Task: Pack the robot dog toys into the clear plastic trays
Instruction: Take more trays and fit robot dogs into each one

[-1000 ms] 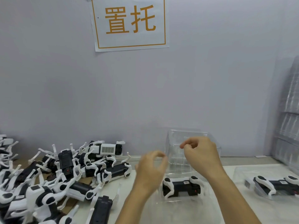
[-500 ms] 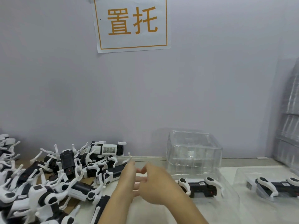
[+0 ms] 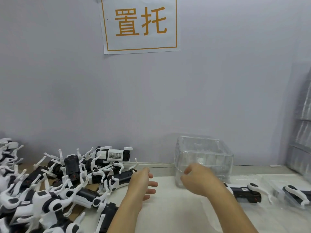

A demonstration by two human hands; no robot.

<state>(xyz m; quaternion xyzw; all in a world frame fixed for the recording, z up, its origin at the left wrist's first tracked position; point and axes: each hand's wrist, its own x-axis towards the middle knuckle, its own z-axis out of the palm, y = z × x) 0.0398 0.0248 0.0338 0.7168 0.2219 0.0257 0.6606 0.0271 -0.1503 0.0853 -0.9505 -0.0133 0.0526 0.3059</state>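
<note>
Left hand [image 3: 140,185] over the white table [image 3: 168,212], fingers straight and loosely spread, empty, just beside the nearest robot dog toy [image 3: 117,179] at the edge of the pile of robot dog toys [image 3: 55,187] on the left. Right hand [image 3: 200,180] raised in front of the stack of clear plastic trays [image 3: 204,155], fingers loosely curled, holding nothing; touching the stack or not, cannot tell. Packed toy [image 3: 244,193] lying in a clear tray to the right of that wrist, another packed toy [image 3: 296,193] in a tray further right. Paper sign [image 3: 140,24] with orange characters on the grey wall above. More clear trays [image 3: 303,123] stacked at the far right edge.
</note>
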